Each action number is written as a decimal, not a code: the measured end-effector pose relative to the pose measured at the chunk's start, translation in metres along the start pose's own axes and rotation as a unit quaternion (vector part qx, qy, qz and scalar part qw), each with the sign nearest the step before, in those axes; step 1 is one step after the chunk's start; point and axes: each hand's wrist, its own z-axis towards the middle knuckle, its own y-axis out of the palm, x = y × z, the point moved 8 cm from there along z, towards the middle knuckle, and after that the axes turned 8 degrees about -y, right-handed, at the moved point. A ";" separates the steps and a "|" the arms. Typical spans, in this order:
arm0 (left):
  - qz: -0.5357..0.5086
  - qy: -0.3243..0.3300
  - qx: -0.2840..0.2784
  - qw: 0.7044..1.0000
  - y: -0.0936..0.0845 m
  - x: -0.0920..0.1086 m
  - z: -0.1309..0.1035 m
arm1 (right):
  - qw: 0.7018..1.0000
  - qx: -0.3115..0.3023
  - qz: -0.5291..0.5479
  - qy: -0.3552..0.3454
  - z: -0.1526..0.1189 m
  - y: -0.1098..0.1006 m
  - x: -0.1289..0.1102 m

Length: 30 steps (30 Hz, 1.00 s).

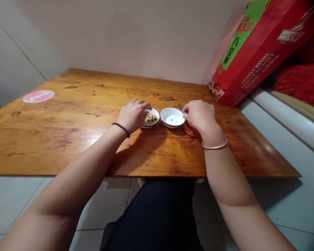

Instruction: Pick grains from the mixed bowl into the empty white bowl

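Observation:
My left hand (134,115), with a dark bead bracelet, is over the left edge of a small white dish (157,115). Its fingers are loosely bent and apart, with nothing visible in them; the thumb is mostly hidden. The dish holds pale and dark small pieces (150,119), too small to name. Beside it stands a white bowl (165,112) with a few tiny dark bits at the bottom. My right hand (200,115), wearing a silver bangle, pinches a thin needle-like stick (178,115) that points into this bowl. Scissors (191,132) with orange-red handles lie partly under the right hand.
All this is on a brown wooden table (75,111) against a pale wall. A pink oval sticker (38,96) marks its left side. A large red box (253,59) leans at the back right, beside a white surface with red cloth (300,83).

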 end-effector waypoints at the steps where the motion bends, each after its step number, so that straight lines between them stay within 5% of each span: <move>1: 0.003 -0.003 -0.001 1.000 0.000 -0.001 0.000 | 1.000 0.004 0.011 0.005 0.000 0.000 0.004; 8: 0.008 -0.048 -0.031 0.998 0.009 -0.016 0.005 | 0.993 0.051 0.105 0.011 0.000 0.000 0.010; 13: -0.001 -0.064 -0.086 0.994 0.019 -0.016 0.006 | 0.956 0.088 0.280 0.013 0.010 0.011 0.011; 15: -0.008 -0.076 -0.111 0.991 0.024 -0.017 0.006 | 0.921 0.106 0.375 0.013 0.018 0.020 0.009; 21: -0.058 -0.094 -0.138 0.984 0.037 -0.027 0.011 | 0.710 0.107 0.685 0.125 0.025 0.047 0.011; 25: -0.073 -0.088 -0.126 0.985 0.040 -0.030 0.012 | 0.651 0.008 0.747 0.139 0.020 0.051 -0.002; 30: -0.081 -0.081 -0.120 0.986 0.038 -0.028 0.011 | 0.606 -0.032 0.779 0.156 0.017 0.054 -0.008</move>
